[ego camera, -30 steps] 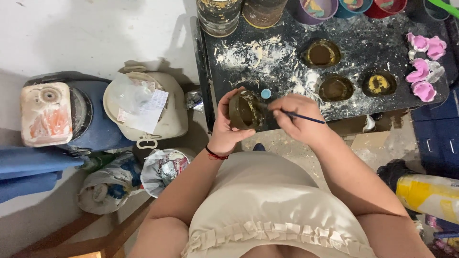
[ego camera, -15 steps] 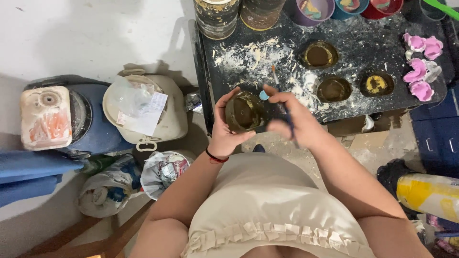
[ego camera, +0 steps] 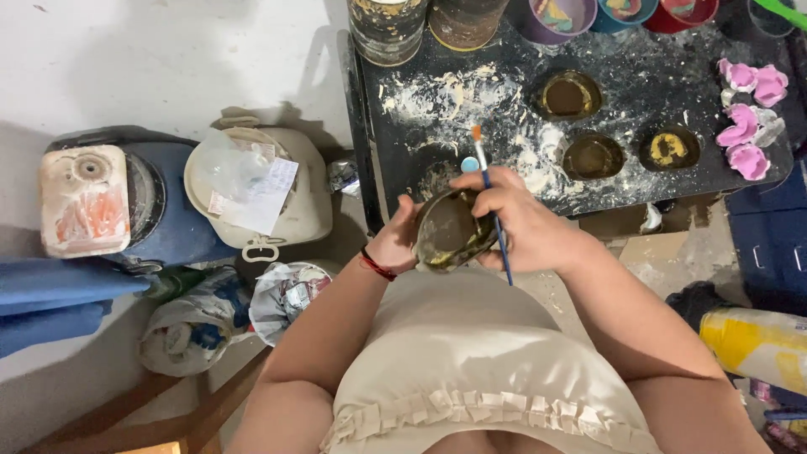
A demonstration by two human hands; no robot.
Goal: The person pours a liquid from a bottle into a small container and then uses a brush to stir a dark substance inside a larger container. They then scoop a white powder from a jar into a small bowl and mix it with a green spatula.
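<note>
White paper label [ego camera: 261,195] on cream lid, yellow-white package [ego camera: 756,343] right

Glossy, paint-smeared bowl [ego camera: 450,231]; matt black table [ego camera: 504,92], rough with white powder.

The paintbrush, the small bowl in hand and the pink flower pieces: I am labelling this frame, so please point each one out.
paintbrush [ego camera: 496,231]: head view, on the blue handle below the right hand.
small bowl [ego camera: 447,231]: head view, on its dark inner surface.
pink flower pieces [ego camera: 743,126]: head view, on one middle flower.

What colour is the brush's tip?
Orange, on a blue handle; the brush in the right hand shows in the head view.
</note>
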